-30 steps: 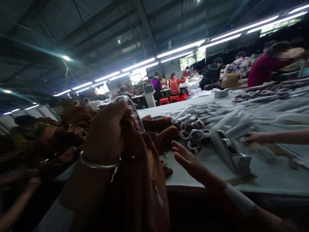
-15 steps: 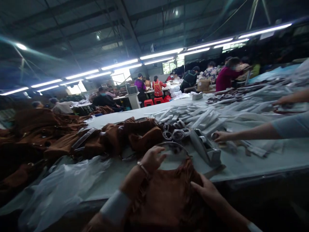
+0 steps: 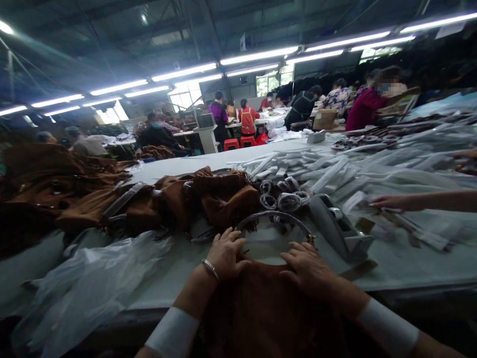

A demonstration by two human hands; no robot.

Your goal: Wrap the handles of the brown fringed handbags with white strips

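Observation:
A brown soft bag (image 3: pixel 268 308) hangs at the table's front edge, close to me, with its lower part in shadow. Its arched handle (image 3: pixel 276 215), covered in a pale wrap, stands up over the tabletop. My left hand (image 3: pixel 225 256), with a bracelet at the wrist, grips the bag's top left corner near the handle's end. At the top right corner my right hand (image 3: pixel 309 268) holds the bag, fingers over the upper edge and thumb toward the middle. Both palms are hidden.
Right of the bag stands a grey tape dispenser (image 3: pixel 337 226). Wrapped handle rings (image 3: pixel 288 201) and white strips (image 3: pixel 320 174) lie behind. Brown bags (image 3: pixel 93 194) are heaped left, near clear plastic (image 3: pixel 100 283). A co-worker's hand (image 3: pixel 389 201) reaches in from the right.
My left hand has come down from beside the handle onto the bag's top left corner. My right hand has moved up to the top right corner. The co-worker's hand has shifted right.

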